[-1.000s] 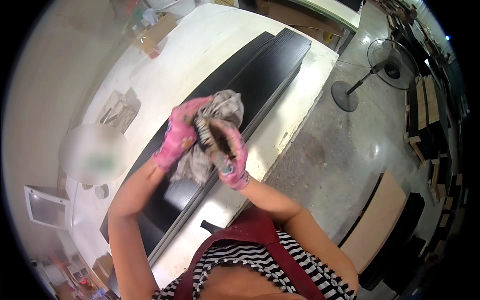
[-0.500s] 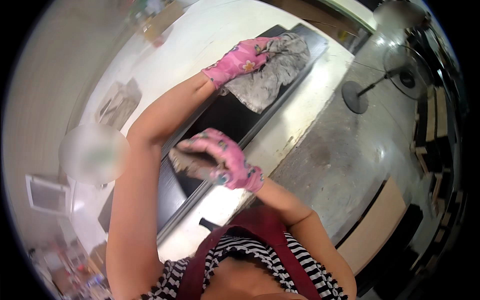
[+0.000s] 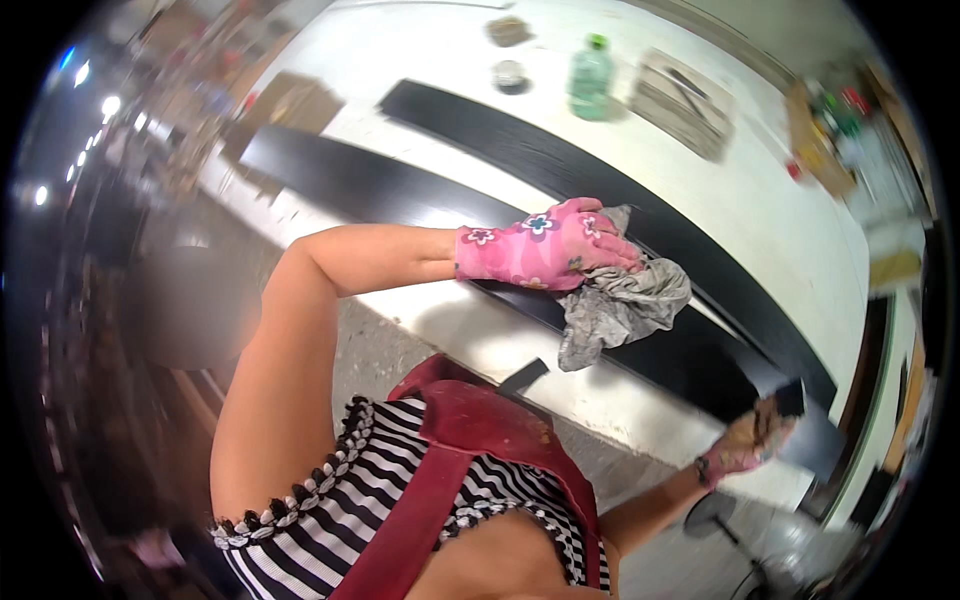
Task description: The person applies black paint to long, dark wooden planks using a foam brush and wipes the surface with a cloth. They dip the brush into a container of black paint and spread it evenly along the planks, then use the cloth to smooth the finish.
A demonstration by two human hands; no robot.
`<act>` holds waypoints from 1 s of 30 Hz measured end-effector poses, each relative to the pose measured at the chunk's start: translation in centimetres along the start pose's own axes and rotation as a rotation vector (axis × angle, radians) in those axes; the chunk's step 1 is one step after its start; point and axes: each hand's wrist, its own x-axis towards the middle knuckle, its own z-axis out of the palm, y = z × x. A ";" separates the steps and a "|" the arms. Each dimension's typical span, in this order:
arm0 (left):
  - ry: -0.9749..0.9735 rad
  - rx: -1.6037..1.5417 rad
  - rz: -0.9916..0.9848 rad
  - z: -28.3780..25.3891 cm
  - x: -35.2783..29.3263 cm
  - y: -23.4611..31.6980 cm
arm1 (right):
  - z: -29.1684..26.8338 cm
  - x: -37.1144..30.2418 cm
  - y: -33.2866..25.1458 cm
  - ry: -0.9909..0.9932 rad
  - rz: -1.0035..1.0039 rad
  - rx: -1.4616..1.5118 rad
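Two long black boards lie side by side: the near board and the far board. My left hand, in a pink flowered glove, is closed on a crumpled grey rag and presses it on the near board's middle. Part of the rag hangs past that board's near edge. Out at the right end of the near board is my right hand, in a matching glove with a brown-stained palm. Its fingers are bent against a small dark square piece, whose kind I cannot make out.
On the white table beyond the boards stand a green bottle and a small jar. Near them lies a folded cloth with a thin dark tool. Cardboard boxes sit at right and left.
The view has swung round, so the boards slope down to the right. My left hand keeps the rag. My right hand has gone from over the board out to its right end.
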 end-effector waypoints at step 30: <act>1.435 -0.009 -1.359 -1.5 -36.8 -0.4 | -18.8 22.4 4.0 -0.413 -0.195 -0.692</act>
